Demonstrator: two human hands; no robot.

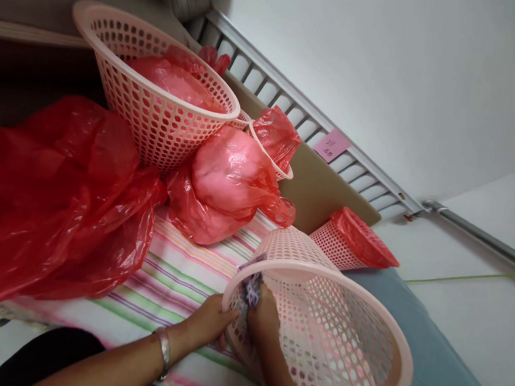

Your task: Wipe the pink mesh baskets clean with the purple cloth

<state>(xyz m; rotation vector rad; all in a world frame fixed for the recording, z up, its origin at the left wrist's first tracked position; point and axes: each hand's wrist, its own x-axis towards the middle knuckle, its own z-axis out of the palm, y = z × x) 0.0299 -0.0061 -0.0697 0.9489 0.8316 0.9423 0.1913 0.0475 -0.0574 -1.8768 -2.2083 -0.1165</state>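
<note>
**Grip check: cloth at basket rim, risk of snag and roll**

Grip, left: closed on the rim of the basket (287, 267) with the left hand (210, 324), at about nine o'clock on the mouth, thumb beside the cloth (251, 291). Cannot tell about any pinch on cloth there.

Grip, right: closed on the bunched cloth with the right hand (265, 318), just inside the mouth at ten o'clock. Fingertips partly hidden.

Position: basket tipped over on the striped sheet (177, 270), mouth towards the wearer; cloth lapped over the rim, partly outside.

Risks, judged:
- Snagging of cloth in the holes or on the rim, from bunching against the mesh. Could drag the basket along or tear the weave.
- Rolling or swinging of the mouth towards three o'clock, from holding at one side only, without visible support opposite.
- Knocking of the lined basket (363, 247) at one o'clock, from too little space behind.
- Nudging of the knotted bag (232, 176) at eleven o'clock, with possible pressure onto the tall basket (156, 132) beyond.
- Catching of the bangle (164, 354) on loose film (84, 204) at ten o'clock, from any wide sweep outward.
</note>
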